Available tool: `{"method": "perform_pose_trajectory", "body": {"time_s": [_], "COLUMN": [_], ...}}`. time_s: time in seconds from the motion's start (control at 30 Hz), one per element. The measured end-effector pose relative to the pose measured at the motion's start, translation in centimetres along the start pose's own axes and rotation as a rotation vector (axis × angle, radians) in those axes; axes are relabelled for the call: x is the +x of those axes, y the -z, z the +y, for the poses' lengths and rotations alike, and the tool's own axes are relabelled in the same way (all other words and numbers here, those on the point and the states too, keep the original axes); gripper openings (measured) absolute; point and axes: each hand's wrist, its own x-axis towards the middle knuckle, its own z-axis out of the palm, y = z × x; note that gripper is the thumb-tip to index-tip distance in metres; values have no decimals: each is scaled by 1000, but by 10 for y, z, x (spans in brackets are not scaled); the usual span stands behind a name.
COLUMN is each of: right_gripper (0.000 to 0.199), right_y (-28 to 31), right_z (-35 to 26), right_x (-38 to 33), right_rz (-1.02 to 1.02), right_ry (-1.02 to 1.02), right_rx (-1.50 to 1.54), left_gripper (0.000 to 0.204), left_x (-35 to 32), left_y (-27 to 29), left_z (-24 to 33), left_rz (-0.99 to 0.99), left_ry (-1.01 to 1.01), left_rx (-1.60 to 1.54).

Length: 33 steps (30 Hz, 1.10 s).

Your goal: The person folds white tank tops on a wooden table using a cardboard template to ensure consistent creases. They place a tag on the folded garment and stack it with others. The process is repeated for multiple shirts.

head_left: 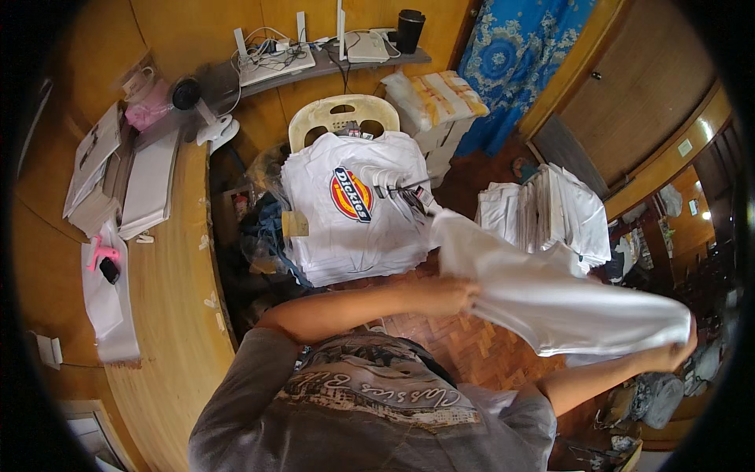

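Note:
A white T-shirt (566, 303) is stretched out between my two hands, smeared by motion. My left hand (454, 297) grips its near left edge, fingers closed on the cloth. Far out to the right, my right hand (675, 354) is closed on the shirt's other end. In front of me, a pile of white T-shirts (314, 252) lies on a cream plastic chair (303, 126); the top one carries a colourful printed logo. The held shirt's far corner overlaps the pile's right side. Behind the held shirt stands another stack of folded white shirts (543, 208).
A wooden table (169, 275) runs along the left, with paper stacks (149, 181) and a pink tape dispenser-like tool (102, 256). Routers (275, 63) and a black cup (410, 31) sit on a shelf. Wrapped bundles (440, 102) stand beside a blue curtain (519, 63). Clutter lines the right.

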Motion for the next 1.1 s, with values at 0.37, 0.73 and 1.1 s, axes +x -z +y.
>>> {"method": "perform_pose_trajectory", "body": {"time_s": [0.37, 0.73, 1.1], "right_gripper": [24, 16, 22], "right_y": [-48, -18, -14], "right_z": [28, -1, 71], "right_x": [-88, -115, -97], "right_rz": [-1113, -1288, -1388], "right_ry": [96, 46, -202], "right_rx": [-176, -101, -40], "left_gripper": [25, 18, 19], "left_x": [-24, -92, -83], "left_y": [52, 25, 61], "left_z": [-91, -41, -22], "left_rz": [-243, -345, -352], "left_ry": [510, 634, 651], "left_rx": [490, 434, 305]}}
